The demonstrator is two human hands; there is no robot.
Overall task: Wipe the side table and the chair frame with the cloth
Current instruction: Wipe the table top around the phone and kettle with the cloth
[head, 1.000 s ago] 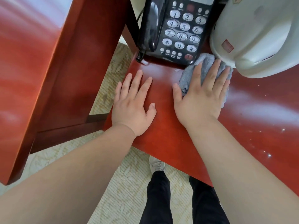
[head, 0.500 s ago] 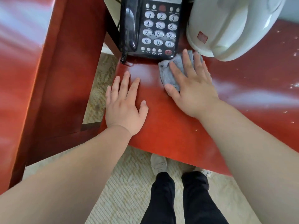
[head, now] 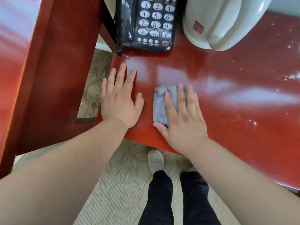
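My right hand (head: 183,122) lies flat on the cloth (head: 159,106), which lies on the side table (head: 219,75) near its front edge. The cloth reaches out left of my fingers (head: 181,98) and just past their tips. My left hand (head: 120,101) lies flat on the table just left of the cloth, apart from it. Beyond my left fingertips sits the telephone (head: 154,21). Beyond my right ones, just right of the telephone, sits the hard hat (head: 219,21). The chair frame (head: 56,65) stands left of my left hand, beside the table.

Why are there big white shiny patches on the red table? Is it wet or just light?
Head view: pale glare streaks on the glossy side table look like reflected light; wetness can't be told. Head view, left edge: the chair frame shines too and looks smeared. Head view, top: the phone keys are sharp.
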